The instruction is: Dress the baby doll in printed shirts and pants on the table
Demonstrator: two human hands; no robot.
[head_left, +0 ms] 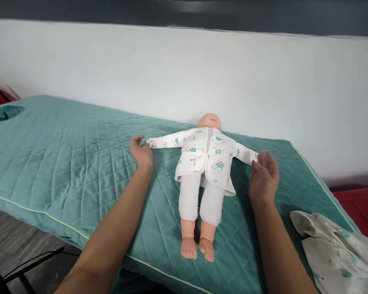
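Note:
A baby doll (188, 247) lies on its back with its feet toward me and its arms stretched out sideways. It wears a white printed baby jacket (191, 153) with green and pink pictures; the front edges meet near a small fastener at mid-chest and part below it. White padding covers its upper legs. My left hand (142, 154) is closed at the cuff of the sleeve on the left. At the other cuff, my right hand (264, 175) has its fingers curled round the sleeve end. Both doll hands are hidden.
The doll rests on a bed with a green quilted cover (79, 151), against a white wall (159, 69). White printed clothing (337, 253) lies at the lower right. Red objects (360, 208) show beyond the bed's right edge, and a dark metal frame (33, 261) at lower left.

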